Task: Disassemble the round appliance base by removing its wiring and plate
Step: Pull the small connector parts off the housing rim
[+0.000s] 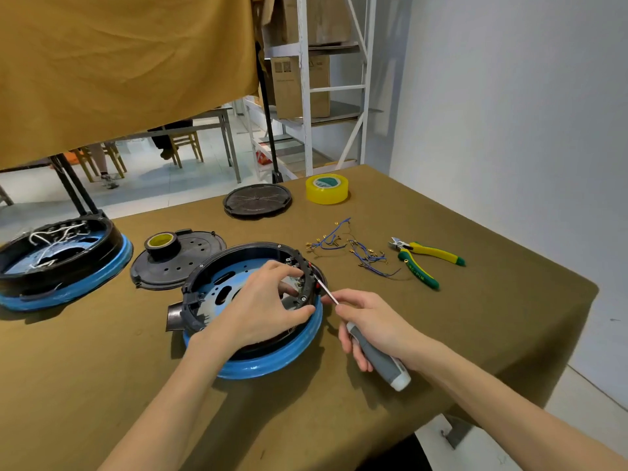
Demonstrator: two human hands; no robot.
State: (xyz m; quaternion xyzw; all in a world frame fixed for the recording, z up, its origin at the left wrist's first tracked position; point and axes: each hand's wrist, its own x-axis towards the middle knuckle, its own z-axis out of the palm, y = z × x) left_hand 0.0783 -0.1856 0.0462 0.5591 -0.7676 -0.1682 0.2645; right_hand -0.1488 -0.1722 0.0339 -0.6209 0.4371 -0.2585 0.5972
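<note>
A round appliance base (272,362) with a blue rim and black inner ring lies open-side up in the middle of the table. My left hand (261,304) reaches into it, fingers curled over the ring's right side and thumb hooked on the rim. My right hand (370,324) grips a grey-handled screwdriver (380,358), whose tip meets the ring's outer right edge near a red part. A blue perforated plate (221,287) shows inside the base. Loose blue wires with gold terminals (353,249) lie on the cloth to the right.
A second blue-rimmed base (64,260) with white wires sits at far left. A black cover (176,266) carries a tape roll (162,244). Another black disc (257,200), yellow tape (327,188) and yellow-green cutters (421,260) lie further back. The table edge runs along the right.
</note>
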